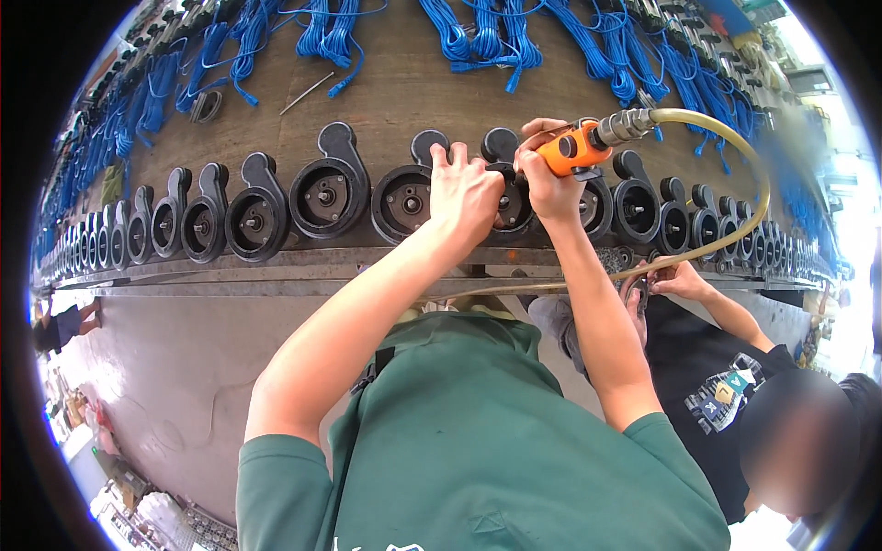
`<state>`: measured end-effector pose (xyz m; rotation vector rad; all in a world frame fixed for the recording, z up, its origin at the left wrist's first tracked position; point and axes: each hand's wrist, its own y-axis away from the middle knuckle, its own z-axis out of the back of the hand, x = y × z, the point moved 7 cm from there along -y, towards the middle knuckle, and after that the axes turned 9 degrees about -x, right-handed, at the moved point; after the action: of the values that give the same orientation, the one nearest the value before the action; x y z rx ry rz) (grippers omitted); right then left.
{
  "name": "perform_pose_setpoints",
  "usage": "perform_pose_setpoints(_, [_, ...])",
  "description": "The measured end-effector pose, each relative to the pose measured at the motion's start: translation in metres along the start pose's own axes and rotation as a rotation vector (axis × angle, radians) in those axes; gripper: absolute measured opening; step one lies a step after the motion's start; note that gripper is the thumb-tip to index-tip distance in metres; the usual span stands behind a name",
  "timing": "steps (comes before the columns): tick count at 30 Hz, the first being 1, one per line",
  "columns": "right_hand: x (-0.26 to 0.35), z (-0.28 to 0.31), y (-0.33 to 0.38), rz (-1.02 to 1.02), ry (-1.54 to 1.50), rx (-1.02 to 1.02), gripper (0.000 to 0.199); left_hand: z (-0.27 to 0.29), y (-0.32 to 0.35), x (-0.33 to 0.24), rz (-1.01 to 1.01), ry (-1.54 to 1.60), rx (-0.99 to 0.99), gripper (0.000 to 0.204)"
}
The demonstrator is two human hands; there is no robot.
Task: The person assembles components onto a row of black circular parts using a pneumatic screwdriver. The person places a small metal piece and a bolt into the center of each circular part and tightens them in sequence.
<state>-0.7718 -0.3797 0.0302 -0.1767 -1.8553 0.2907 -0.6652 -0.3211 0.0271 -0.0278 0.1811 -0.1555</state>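
1. Hands both at the middle of the tabletop [386, 92], on one black round casting [511, 204] in a long row of the same parts.
2. Left hand [464, 188]: grip is open, fingers spread, palm pressed flat on the casting's left side. Fingertips reach up over its top edge.
3. Right hand [544, 179]: grip closed around an orange air tool [571, 150], held just above the same casting. Tool tip is hidden behind the hand, cannot tell if it touches.
4. Metal coupling [625, 126] on the tool's rear end, yellowish hose [749, 174] loops from it to the right and back down past the tabletop's front edge.
5. Row of castings [257, 216] stands upright along the front edge, each with a round face, centre shaft and a lug on top. Row runs off to both sides.
6. Blue cable bundles [478, 37] lie across the far part of the tabletop, well apart from the hands. Thin metal rod [306, 94] lies loose near them, left of centre.
7. Second person in a black shirt [717, 386] sits lower right, below the tabletop edge, their hand [675, 280] on a small part near the hose.
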Motion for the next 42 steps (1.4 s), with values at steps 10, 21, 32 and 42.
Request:
perform_pose_setpoints(10, [0.033, 0.008, 0.036, -0.079, -0.058, -0.03, 0.027, -0.003, 0.003, 0.002, 0.004, 0.004, -0.08, 0.038])
perform_pose_setpoints(21, [0.029, 0.016, 0.044, -0.088, -0.007, -0.075, 0.024, -0.001, 0.0, 0.002, 0.005, 0.015, -0.033, 0.039])
perform_pose_setpoints(32, [0.029, 0.008, 0.048, -0.091, 0.03, -0.02, 0.024, -0.003, -0.001, 0.004, 0.006, 0.042, -0.026, 0.039])
perform_pose_setpoints(42, [0.028, 0.006, 0.056, -0.095, 0.063, 0.021, 0.024, -0.004, -0.001, 0.006, -0.001, 0.063, -0.064, 0.032])
